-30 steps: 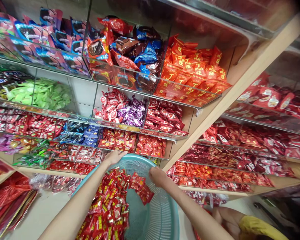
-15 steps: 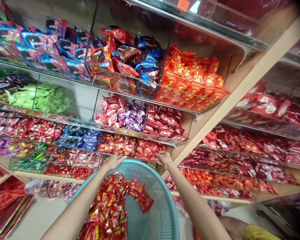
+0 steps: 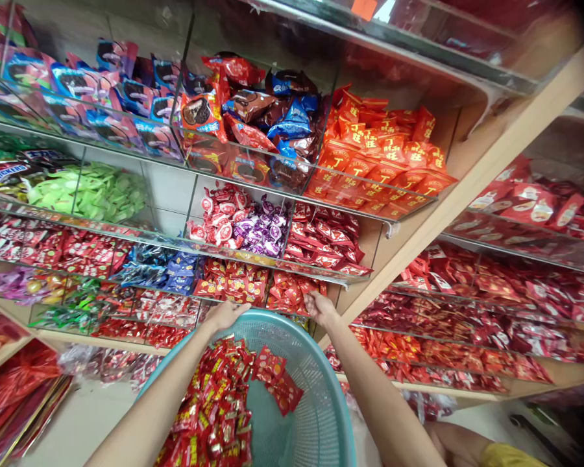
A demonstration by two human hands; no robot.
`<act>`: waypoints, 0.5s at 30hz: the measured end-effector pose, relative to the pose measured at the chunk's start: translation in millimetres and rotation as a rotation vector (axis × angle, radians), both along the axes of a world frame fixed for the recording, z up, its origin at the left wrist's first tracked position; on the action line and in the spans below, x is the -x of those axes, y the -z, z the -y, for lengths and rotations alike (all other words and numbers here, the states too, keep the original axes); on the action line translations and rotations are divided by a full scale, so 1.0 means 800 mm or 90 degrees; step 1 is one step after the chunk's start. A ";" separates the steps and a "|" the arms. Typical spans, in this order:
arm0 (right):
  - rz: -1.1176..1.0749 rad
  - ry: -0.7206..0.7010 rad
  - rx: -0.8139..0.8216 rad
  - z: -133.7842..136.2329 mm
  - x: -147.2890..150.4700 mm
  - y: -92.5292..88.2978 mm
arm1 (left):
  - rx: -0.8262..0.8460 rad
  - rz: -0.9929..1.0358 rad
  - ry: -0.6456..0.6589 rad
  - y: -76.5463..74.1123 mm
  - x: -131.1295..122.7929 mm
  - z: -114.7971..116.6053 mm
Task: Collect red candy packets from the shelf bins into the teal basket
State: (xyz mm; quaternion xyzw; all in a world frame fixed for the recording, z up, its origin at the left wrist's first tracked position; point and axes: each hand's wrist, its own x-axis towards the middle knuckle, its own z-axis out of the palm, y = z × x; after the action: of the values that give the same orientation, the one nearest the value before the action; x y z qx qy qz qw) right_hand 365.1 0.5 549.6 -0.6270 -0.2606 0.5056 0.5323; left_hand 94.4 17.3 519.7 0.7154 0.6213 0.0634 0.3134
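A teal mesh basket (image 3: 316,383) stands below the shelves, with many small red and yellow candy packets (image 3: 214,395) on its left side and several larger red packets (image 3: 278,381) near its middle. My left hand (image 3: 225,316) grips the far rim of the basket, its thumb along the edge. Beyond the rim, my right hand (image 3: 320,307) reaches to a bin of red packets (image 3: 289,290); its fingers are bent together at the packets, and whether one is between them is too small to tell.
Clear-fronted shelves (image 3: 253,185) of wrapped sweets rise ahead. A wooden divider (image 3: 448,194) slants up on the right, with more red packets beyond it. Red bags (image 3: 22,383) lie at lower left. Yellow cloth (image 3: 509,455) and a bare leg show at lower right.
The shelves and basket appear slightly further right and lower in view. My right hand's fingers have closed in a little at the red packets; my left hand stays on the rim.
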 end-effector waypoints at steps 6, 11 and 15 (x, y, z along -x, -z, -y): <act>-0.035 0.048 -0.010 0.054 -0.007 -0.023 | -0.010 -0.014 0.010 -0.003 -0.002 0.002; -0.041 -0.066 -0.023 0.127 0.016 -0.020 | -0.013 -0.024 0.011 0.000 -0.003 0.001; -0.057 -0.124 0.065 0.162 0.050 0.014 | -0.020 -0.025 0.008 0.004 -0.003 -0.002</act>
State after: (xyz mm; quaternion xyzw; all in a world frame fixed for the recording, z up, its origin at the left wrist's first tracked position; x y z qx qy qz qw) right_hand 325.3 -129.0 538.6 -0.6020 -0.2700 0.5950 0.4590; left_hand 96.4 19.2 516.2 0.7251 0.6217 0.0570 0.2905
